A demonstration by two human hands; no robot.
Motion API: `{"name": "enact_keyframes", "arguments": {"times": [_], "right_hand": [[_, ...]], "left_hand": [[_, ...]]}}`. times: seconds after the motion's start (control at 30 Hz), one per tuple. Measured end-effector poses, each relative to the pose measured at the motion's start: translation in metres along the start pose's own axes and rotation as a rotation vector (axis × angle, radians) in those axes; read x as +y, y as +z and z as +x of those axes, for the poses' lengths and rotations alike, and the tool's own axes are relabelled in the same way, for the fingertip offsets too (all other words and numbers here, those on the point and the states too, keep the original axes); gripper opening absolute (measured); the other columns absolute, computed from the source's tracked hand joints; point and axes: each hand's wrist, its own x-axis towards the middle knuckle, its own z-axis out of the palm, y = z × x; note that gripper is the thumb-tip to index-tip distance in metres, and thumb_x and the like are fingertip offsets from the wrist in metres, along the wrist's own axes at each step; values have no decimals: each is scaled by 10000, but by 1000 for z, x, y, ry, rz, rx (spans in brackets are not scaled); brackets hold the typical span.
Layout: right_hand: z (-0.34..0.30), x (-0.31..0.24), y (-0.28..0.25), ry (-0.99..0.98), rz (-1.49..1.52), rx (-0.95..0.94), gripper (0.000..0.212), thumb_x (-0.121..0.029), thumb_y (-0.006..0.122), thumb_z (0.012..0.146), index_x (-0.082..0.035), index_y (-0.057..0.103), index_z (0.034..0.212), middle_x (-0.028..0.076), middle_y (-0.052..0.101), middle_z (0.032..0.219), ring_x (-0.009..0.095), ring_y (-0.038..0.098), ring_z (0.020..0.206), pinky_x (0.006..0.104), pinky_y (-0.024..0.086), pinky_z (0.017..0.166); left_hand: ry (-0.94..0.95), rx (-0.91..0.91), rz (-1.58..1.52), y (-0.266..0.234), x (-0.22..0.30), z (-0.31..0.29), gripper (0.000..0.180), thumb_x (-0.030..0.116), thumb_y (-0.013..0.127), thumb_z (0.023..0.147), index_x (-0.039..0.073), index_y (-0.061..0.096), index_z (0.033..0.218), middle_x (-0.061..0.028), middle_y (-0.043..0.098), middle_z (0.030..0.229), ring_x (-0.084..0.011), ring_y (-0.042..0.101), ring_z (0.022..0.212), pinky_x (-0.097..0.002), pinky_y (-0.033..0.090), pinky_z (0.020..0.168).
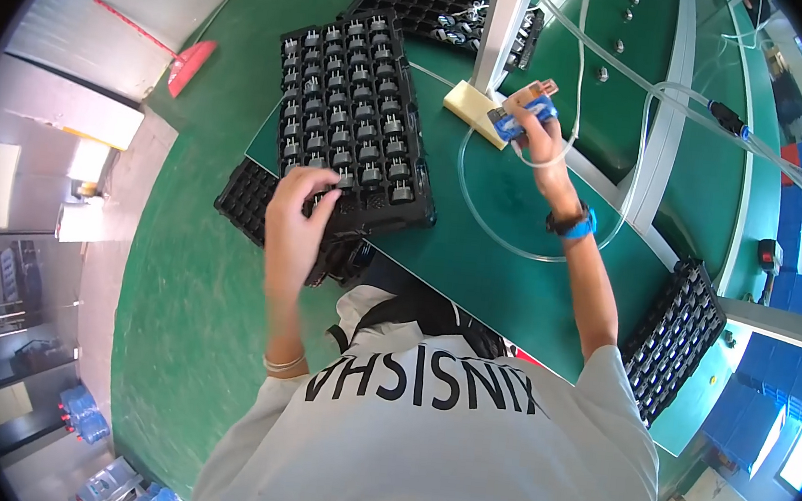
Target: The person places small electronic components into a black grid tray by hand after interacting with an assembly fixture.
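My left hand point(296, 216) is over the near left corner of a black tray point(424, 209). Its thumb and index finger curl toward each other in a pinch beside a grey pronged plug point(345, 178); whatever lies between the fingertips is too small to make out. Rows of similar plugs, prongs up, fill most of the tray's pockets. My right hand point(544, 148) grips a blue block-shaped device point(525, 118) with a copper-coloured top. It is held above or against a pale yellow block point(472, 111) on the green table point(509, 232); contact cannot be told.
A clear tube point(489, 240) loops across the table around my right wrist. A white post point(501, 38) rises behind the yellow block. Another loaded black tray point(424, 6) lies at the far side, one stands at the right point(672, 339), and one sits lower left point(247, 199).
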Motion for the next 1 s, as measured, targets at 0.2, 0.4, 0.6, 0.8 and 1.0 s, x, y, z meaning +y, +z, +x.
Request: {"name": "enact_keyframes", "arguments": {"times": [0.2, 0.4, 0.6, 0.8, 1.0], "right_hand": [[29, 26, 2, -464, -638, 46, 230, -184, 591, 812, -25, 488, 943, 147, 567, 744, 295, 605, 663, 359, 472, 630], [31, 20, 4, -401, -807, 4, 297, -197, 629, 772, -57, 482, 990, 190, 595, 783, 400, 588, 744, 407, 478, 628], [36, 26, -7, -470, -665, -104, 557, -205, 760, 682, -37, 423, 1094, 202, 582, 911, 393, 584, 822, 402, 477, 693], [38, 29, -11, -577, -740, -117, 693, -246, 813, 623, -23, 398, 1133, 203, 534, 971, 387, 560, 844, 403, 469, 694], [36, 28, -2, -493, -815, -23, 583, -238, 775, 673, -21, 447, 1104, 199, 533, 965, 403, 547, 833, 409, 466, 693]], "left_hand": [[-26, -248, 290, -13, -17, -6, 137, 21, 620, 738, -1, 575, 866, -92, 559, 872, -275, 543, 865, -348, 426, 755], [-57, -306, 309, -16, -18, -1, 150, -29, 601, 742, -20, 556, 885, -95, 546, 872, -253, 550, 806, -324, 432, 714], [-25, -291, 354, -16, -13, -2, 145, -48, 552, 784, -15, 533, 924, -96, 533, 915, -234, 543, 842, -309, 440, 747], [-258, -332, -70, -35, -24, 3, 156, -21, 492, 842, -7, 532, 991, -74, 574, 1036, -146, 539, 926, -263, 427, 804], [-368, -286, -442, -36, -21, -7, 161, 55, 461, 891, 19, 500, 1043, -98, 580, 1079, -143, 549, 956, -267, 425, 854]]}}
